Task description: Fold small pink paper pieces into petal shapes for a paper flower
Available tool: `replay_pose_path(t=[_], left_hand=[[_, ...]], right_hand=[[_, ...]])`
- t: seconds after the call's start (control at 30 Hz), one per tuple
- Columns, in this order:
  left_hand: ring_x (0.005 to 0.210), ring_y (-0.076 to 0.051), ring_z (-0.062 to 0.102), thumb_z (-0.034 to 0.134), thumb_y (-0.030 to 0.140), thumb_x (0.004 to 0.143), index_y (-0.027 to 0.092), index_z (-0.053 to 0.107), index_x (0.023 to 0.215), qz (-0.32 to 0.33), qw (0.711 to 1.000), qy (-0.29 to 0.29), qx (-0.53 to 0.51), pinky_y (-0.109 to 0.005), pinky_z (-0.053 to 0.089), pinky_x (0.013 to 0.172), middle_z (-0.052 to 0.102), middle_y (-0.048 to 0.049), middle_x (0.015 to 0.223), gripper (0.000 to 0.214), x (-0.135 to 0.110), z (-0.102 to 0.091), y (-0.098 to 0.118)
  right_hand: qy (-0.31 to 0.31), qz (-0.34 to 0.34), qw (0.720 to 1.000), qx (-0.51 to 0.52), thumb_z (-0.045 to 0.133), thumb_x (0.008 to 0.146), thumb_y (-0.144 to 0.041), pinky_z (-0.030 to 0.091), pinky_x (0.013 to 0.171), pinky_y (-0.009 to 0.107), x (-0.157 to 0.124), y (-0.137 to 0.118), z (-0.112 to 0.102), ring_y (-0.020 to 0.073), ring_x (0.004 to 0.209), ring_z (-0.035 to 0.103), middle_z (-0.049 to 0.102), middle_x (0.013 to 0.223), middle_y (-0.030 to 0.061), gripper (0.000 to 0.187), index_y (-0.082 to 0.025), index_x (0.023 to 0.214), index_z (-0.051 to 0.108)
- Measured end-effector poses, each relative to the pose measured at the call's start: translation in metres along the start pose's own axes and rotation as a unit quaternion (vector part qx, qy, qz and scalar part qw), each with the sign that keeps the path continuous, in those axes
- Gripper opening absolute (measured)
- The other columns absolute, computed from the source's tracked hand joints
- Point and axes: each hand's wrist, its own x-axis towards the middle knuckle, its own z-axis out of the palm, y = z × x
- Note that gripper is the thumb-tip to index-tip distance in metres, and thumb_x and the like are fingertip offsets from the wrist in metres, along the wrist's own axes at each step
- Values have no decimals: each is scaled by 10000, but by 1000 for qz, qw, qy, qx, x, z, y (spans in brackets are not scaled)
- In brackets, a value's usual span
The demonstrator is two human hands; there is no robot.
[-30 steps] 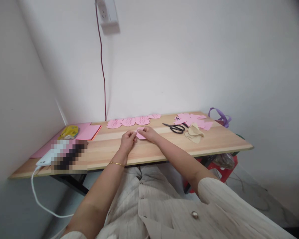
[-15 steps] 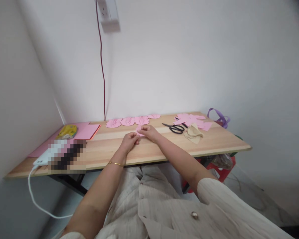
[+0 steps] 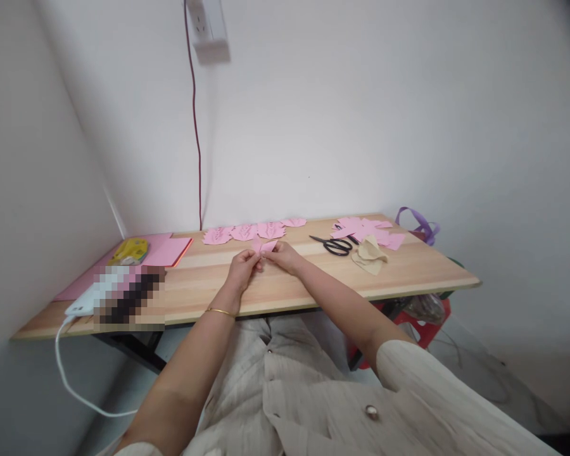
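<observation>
A small pink paper piece [image 3: 264,246] is pinched between both hands over the middle of the wooden table [image 3: 285,278]. My left hand [image 3: 242,268], with a gold bangle on its wrist, grips the piece's left side. My right hand [image 3: 285,255] grips its right side, fingers closed. Just behind the hands lies a row of folded pink paper shapes [image 3: 254,231] along the table's back edge.
Black scissors [image 3: 336,244], a beige cloth [image 3: 370,254] and a heap of pink paper scraps [image 3: 365,230] lie to the right. Pink and red sheets [image 3: 164,252] with a yellow object [image 3: 129,251] sit at the left, near a white charger [image 3: 83,304] with cable. A red cord [image 3: 197,136] hangs down the wall.
Both hands have lifted the pink piece slightly off the table and turned it, so its folded flaps stand up between the fingertips. The view has shifted a little.
</observation>
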Motion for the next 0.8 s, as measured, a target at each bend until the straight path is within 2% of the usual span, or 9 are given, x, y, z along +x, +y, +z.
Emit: replay_pose_path(t=[0.1, 0.27, 0.47, 0.6, 0.67, 0.8], left_hand=[[455, -86, 495, 750, 372, 635, 158, 550, 630, -4, 1000, -9, -5, -217, 382, 517, 560, 18, 486, 293, 0, 1, -1], [442, -81, 475, 744, 408, 643, 167, 507, 605, 4, 1000, -11, 19, -212, 369, 505, 533, 27, 465, 341, -2, 3, -2], [478, -88, 507, 742, 361, 637, 165, 531, 647, 3, 999, -28, 17, -218, 393, 534, 554, 27, 515, 288, -1, 2, -2], [476, -87, 500, 744, 342, 619, 159, 544, 640, -3, 1000, -17, 9, -221, 399, 538, 549, 25, 509, 272, 0, 2, -1], [468, -83, 493, 745, 340, 615, 159, 539, 633, 0, 1000, -12, 6, -221, 398, 536, 545, 28, 501, 274, 0, 2, -1], [461, -84, 489, 734, 337, 627, 167, 521, 623, 17, 1000, -9, 23, -225, 399, 531, 549, 29, 496, 273, -1, 3, -1]], right_hand=[[27, -2, 1000, -8, 706, 649, -410, 410, 642, 234, 0, 0, 0, 119, 668, 537, 657, 735, 18, 316, -130, 782, 645], [0, -14, 1000, -12, 693, 654, -413, 420, 639, 242, -1, 0, -1, 130, 667, 548, 637, 697, 20, 294, -138, 719, 611], [20, -29, 999, -20, 685, 651, -371, 381, 589, 227, -2, -6, -2, 100, 599, 489, 573, 623, -16, 254, -143, 659, 572], [23, -34, 999, 15, 735, 590, -342, 396, 618, 234, 0, -4, -2, 103, 619, 508, 603, 685, -15, 314, -150, 793, 591], [19, -37, 999, 17, 729, 604, -345, 387, 610, 229, 0, -2, -2, 96, 605, 497, 593, 680, -27, 329, -158, 833, 584], [18, -37, 999, -21, 665, 673, -373, 343, 574, 214, -1, -4, -2, 84, 576, 445, 529, 618, -41, 246, -152, 727, 572]])
